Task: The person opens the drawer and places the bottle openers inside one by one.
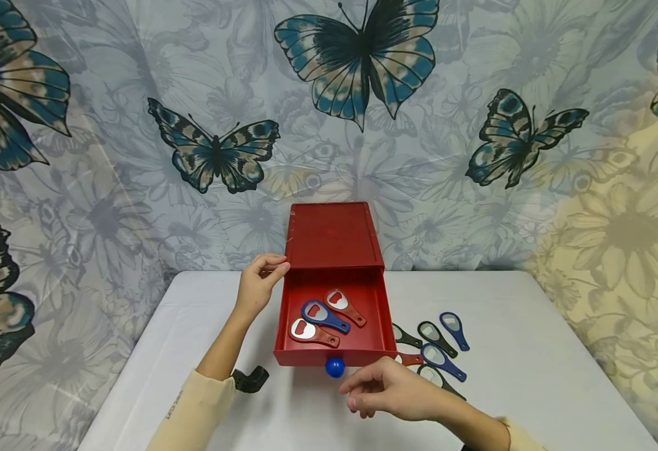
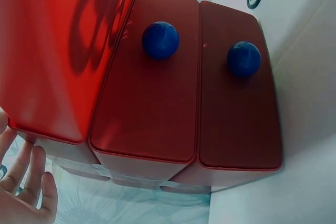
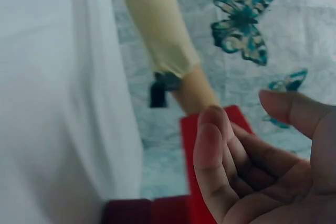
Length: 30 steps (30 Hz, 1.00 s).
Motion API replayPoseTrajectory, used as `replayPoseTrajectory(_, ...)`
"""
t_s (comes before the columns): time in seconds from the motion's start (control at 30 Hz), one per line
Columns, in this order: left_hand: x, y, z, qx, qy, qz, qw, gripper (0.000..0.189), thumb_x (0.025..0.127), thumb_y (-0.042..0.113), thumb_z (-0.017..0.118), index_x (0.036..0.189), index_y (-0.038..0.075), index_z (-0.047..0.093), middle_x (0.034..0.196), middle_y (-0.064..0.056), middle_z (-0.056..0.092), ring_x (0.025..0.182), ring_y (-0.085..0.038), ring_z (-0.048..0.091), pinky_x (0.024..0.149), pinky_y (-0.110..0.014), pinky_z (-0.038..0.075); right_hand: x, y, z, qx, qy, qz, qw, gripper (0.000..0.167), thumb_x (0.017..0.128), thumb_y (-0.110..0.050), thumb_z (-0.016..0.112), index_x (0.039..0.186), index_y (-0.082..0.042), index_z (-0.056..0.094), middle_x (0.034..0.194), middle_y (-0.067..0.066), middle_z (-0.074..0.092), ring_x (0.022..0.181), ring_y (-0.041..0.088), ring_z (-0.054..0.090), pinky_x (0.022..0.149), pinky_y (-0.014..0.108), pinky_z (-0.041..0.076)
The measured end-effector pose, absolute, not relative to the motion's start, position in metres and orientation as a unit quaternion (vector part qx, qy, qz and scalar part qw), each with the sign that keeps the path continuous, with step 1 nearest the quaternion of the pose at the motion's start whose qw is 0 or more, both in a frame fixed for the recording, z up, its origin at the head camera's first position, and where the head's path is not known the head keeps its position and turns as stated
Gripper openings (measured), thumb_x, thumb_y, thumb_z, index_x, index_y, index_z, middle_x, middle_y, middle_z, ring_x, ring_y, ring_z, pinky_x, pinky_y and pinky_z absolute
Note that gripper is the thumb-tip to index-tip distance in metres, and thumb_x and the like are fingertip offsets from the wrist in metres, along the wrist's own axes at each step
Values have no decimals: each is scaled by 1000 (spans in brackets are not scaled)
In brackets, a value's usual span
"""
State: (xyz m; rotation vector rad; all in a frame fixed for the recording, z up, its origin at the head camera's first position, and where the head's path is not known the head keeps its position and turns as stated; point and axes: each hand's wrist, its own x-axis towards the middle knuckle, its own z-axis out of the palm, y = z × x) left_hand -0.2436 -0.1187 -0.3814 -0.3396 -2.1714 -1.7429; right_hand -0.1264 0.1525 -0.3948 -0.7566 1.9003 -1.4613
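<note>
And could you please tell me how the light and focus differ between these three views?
Head view: mostly sharp, with a warm yellowish tint over the right side of the backdrop; left wrist view: dark loop-shaped patches on the bright red panel, whether shadows or silhouettes unclear; right wrist view: soft overall, the red drawer unit blurrier than the fingers before it.
</note>
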Motion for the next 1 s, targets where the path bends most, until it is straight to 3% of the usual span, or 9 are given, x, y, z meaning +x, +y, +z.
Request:
replayPoseTrajectory(0.37,-244,-120,-381,-120,-766,-610,162,23,90,2,67,107,-12,66,112,-28,63,82,4,60,78,-14,50,-118,128,-430,-161,720,-624,257,34,99,-27,56,100,5,67,85,18,69,67,12,64,65,24,57)
replayPoseTrajectory(0.6,-244,-120,-379,-120,-783,-588,164,23,89,6,69,107,-8,67,103,-25,67,83,-9,62,77,-24,51,-116,117,-437,-121,698,-671,220,38,100,-26,55,104,10,64,84,16,69,67,12,63,65,22,56)
replayPoseTrajectory(0.87,-244,-120,-381,-116,-782,-591,161,25,90,9,69,109,-7,67,106,-24,68,90,-32,63,81,-33,52,-113,113,-439,-93,692,-686,206,40,100,-28,55,106,11,63,84,15,69,67,12,64,65,22,57)
replayPoseTrajectory(1.0,-244,-121,-381,-118,-780,-593,161,24,90,8,69,108,-7,67,107,-25,68,89,-32,62,80,-33,52,-112,111,-439,-84,697,-686,192,40,100,-28,55,104,11,65,85,18,69,67,12,65,65,22,57)
